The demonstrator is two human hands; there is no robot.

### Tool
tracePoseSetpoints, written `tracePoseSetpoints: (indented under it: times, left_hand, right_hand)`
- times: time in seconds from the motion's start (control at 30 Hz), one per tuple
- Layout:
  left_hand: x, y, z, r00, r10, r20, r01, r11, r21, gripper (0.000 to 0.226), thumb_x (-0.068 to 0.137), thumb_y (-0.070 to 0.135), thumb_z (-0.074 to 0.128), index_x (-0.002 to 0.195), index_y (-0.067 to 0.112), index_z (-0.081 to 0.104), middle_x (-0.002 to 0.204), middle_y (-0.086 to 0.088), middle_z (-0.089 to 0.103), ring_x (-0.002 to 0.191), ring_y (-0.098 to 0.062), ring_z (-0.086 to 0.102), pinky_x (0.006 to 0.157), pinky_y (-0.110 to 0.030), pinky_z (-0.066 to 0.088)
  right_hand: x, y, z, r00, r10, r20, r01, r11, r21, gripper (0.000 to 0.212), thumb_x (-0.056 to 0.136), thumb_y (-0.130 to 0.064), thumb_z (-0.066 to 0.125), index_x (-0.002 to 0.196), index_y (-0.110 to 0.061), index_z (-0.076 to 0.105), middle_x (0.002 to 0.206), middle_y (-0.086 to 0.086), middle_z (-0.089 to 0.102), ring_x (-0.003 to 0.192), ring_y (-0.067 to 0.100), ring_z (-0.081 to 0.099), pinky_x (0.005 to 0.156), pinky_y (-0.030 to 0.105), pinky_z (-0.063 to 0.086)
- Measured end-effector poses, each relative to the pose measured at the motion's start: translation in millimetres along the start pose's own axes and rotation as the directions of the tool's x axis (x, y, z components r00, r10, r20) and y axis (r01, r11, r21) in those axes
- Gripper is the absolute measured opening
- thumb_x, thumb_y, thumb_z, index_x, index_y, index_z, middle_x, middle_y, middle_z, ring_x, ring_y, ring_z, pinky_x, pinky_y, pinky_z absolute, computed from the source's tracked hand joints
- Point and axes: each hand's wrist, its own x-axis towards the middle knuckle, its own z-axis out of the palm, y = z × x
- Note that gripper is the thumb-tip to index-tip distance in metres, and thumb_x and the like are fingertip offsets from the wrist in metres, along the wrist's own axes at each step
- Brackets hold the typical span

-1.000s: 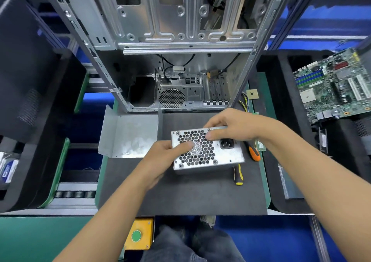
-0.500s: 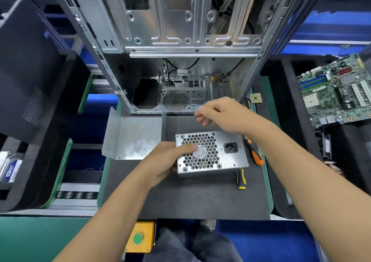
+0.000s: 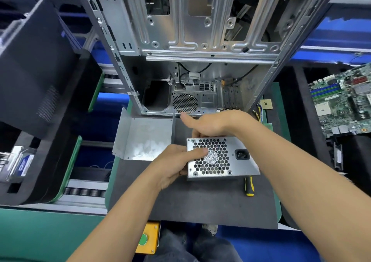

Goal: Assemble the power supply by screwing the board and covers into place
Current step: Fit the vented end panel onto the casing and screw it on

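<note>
Hands at work on the power supply (image 3: 220, 157) on our dark mat (image 3: 190, 205) — our left hand (image 3: 174, 165) grips its near-left edge, thumb on the fan grille, our right hand (image 3: 212, 124) curls over the far edge — while one loose cover (image 3: 144, 139) and the screwdriver (image 3: 249, 187) wait, so fastening looks unfinished.

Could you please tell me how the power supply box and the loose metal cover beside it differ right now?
The power supply is a closed box with a honeycomb fan grille and a black socket; the cover is an open bent sheet, plain inside. The power supply is held by the left hand, thumb on the grille, with the right hand at its far edge; the cover lies untouched on the mat. Both are bare silver metal.
</note>
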Motion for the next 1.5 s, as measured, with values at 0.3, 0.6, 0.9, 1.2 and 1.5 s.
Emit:
tracePoseSetpoints:
  times: [0.3, 0.6, 0.9, 1.2, 1.5]
  left_hand:
    - [7.4, 25.5, -12.6, 0.907, 0.118, -0.405, -0.333, 0.789, -0.516, 0.026, 0.102, 0.014, 0.048, 0.101, -0.003, 0.067, 0.080, -0.009, 0.074, 0.071, -0.017, 0.071, 0.063, -0.025, 0.057]
    - [20.0, 56.7, -11.5, 0.980, 0.011, -0.197, -0.099, 0.891, -0.444, 0.024, 0.103, 0.009, 0.048, 0.112, -0.008, 0.062, 0.112, -0.030, 0.067, 0.098, -0.038, 0.072, 0.081, -0.039, 0.061]
    - [20.4, 85.0, 18.6, 0.976, 0.149, -0.160, -0.125, 0.980, 0.152, 0.043, 0.099, 0.042, 0.058, 0.100, 0.000, 0.067, 0.101, -0.021, 0.072, 0.087, -0.026, 0.076, 0.077, -0.031, 0.062]
    - [23.6, 77.3, 30.7, 0.943, 0.270, -0.193, -0.179, 0.903, 0.390, 0.074, 0.087, 0.078, 0.032, 0.089, 0.015, 0.072, 0.089, -0.007, 0.077, 0.087, -0.022, 0.075, 0.091, -0.045, 0.057]
    - [11.5, 54.6, 16.8, 0.710, 0.554, -0.434, -0.414, 0.828, 0.379, 0.031, 0.099, 0.052, 0.051, 0.091, 0.027, 0.067, 0.090, 0.006, 0.073, 0.090, -0.010, 0.069, 0.083, -0.031, 0.056]
  right_hand:
    - [15.4, 22.3, 6.1, 0.997, -0.061, -0.052, 0.070, 0.974, 0.215, 0.085, 0.086, -0.082, 0.015, 0.077, -0.025, 0.077, 0.091, -0.004, 0.073, 0.095, 0.017, 0.064, 0.095, 0.041, 0.046]
    - [23.5, 30.8, 1.6, 0.999, 0.007, -0.039, 0.014, 0.861, 0.509, 0.105, 0.082, -0.083, 0.000, 0.132, -0.009, 0.054, 0.114, 0.018, 0.069, 0.125, 0.036, 0.053, 0.115, 0.053, 0.030]
    - [25.2, 35.8, -2.2, 0.983, -0.182, 0.006, 0.120, 0.672, 0.731, 0.097, 0.088, -0.076, -0.003, 0.119, -0.005, 0.056, 0.089, 0.008, 0.058, 0.079, 0.019, 0.054, 0.093, 0.034, 0.045]
    - [25.7, 36.1, 1.5, 0.980, -0.188, -0.067, 0.167, 0.589, 0.791, 0.064, 0.106, -0.050, 0.018, 0.115, -0.005, 0.062, 0.100, 0.012, 0.069, 0.087, 0.017, 0.067, 0.088, 0.032, 0.057]
    - [22.8, 36.5, -0.8, 0.994, -0.056, 0.095, -0.036, 0.648, 0.761, 0.054, 0.106, -0.051, 0.022, 0.098, -0.006, 0.052, 0.070, 0.013, 0.071, 0.058, 0.021, 0.069, 0.050, 0.029, 0.056]
